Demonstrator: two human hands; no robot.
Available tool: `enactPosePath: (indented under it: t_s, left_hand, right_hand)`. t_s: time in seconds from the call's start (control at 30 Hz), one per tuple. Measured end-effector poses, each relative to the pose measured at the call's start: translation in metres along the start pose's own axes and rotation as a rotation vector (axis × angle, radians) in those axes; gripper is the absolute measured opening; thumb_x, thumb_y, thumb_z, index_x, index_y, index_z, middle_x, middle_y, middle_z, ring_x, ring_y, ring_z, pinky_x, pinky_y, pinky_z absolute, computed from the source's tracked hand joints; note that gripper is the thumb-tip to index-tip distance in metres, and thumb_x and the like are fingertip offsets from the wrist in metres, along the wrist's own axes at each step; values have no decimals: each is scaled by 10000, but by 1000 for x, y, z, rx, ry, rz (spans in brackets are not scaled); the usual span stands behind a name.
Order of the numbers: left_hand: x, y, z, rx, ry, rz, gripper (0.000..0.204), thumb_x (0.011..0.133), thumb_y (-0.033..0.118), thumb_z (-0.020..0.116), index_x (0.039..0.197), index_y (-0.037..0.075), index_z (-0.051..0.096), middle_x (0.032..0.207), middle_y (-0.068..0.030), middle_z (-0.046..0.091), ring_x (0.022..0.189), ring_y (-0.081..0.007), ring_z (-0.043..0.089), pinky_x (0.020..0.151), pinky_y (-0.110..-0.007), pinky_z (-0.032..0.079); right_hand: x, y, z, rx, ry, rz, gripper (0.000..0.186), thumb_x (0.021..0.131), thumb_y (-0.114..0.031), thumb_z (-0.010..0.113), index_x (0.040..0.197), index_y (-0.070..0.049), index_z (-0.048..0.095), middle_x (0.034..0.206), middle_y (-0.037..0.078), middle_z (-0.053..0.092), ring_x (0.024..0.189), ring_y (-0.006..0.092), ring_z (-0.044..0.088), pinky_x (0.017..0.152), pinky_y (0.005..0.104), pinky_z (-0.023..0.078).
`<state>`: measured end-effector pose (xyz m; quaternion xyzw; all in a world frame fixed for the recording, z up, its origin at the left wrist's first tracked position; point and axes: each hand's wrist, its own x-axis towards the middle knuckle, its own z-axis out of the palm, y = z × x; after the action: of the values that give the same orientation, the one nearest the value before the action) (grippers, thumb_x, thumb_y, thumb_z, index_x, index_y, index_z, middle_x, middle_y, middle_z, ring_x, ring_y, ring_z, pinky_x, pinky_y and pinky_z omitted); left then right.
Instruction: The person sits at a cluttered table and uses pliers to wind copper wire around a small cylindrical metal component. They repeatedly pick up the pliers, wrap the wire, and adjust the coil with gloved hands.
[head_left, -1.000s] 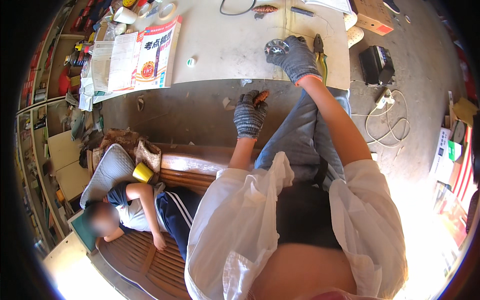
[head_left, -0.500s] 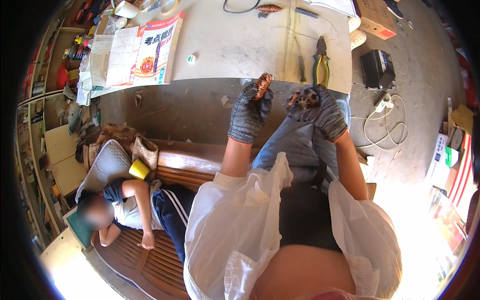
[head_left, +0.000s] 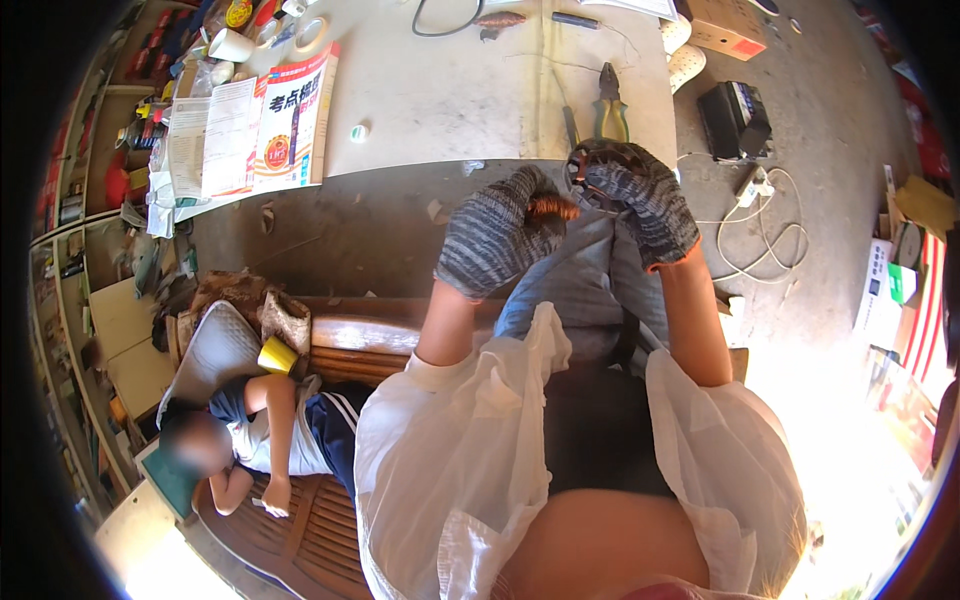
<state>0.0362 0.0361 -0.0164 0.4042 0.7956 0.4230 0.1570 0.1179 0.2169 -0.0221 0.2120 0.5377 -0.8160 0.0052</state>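
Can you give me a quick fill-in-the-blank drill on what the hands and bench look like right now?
1. Both hands wear knitted ____.
2. The left hand holds a copper-coloured ____.
3. The green-handled pliers lie on the ____.
4. The right hand is ____ the table edge, over the lap.

Missing words: gloves; coil; table; below

The tabletop [head_left: 450, 100] lies bare mid-surface. Pliers [head_left: 610, 105] sit near its front edge, papers [head_left: 250, 130] crowd the left.

Grey knit gloves on hands [head_left: 495, 235], white sleeves.
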Motion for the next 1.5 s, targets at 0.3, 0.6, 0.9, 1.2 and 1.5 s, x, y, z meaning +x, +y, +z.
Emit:
enactPosePath:
  t_s: [0.3,0.6,0.9,1.2,1.5]
  left_hand:
    - [8,2,48,-594,561,-53,173,853,99,599,992,24,530,820,-70,618,597,-85,545,514,-222,451]
    - [8,17,40,-1253,507,-227,284,802,226,645,1009,61,541,765,-44,595,519,-85,505,442,-211,400]
    - [3,8,45,-1268,479,14,370,740,243,741,1017,111,533,842,-53,614,584,-115,560,443,-206,427]
    - [17,14,8,-1499,554,-313,333,815,248,614,1060,36,535,843,-30,561,525,-60,445,425,-166,376]
    - [22,-2,20,-2100,364,-341,330,850,235,576,1018,-37,494,727,-28,509,447,-53,398,386,-171,348]
  right_hand:
    - [-18,15,10,286,150,-238,436,732,-141,713,1112,-20,536,976,77,617,856,160,607,733,259,502]
    - [-15,25,29,589,166,-294,401,757,-42,670,1129,-16,521,996,65,601,860,157,604,761,272,509]
    - [-19,17,38,544,245,-231,425,764,-48,668,1154,-13,504,1022,84,617,853,169,617,755,302,529]
    - [-21,17,18,-58,50,-454,443,727,29,670,1110,-10,451,1048,101,577,955,180,589,808,281,504]
    - [-14,25,-11,340,-98,-266,460,712,-41,717,1105,-29,478,989,102,605,851,183,616,676,283,524]
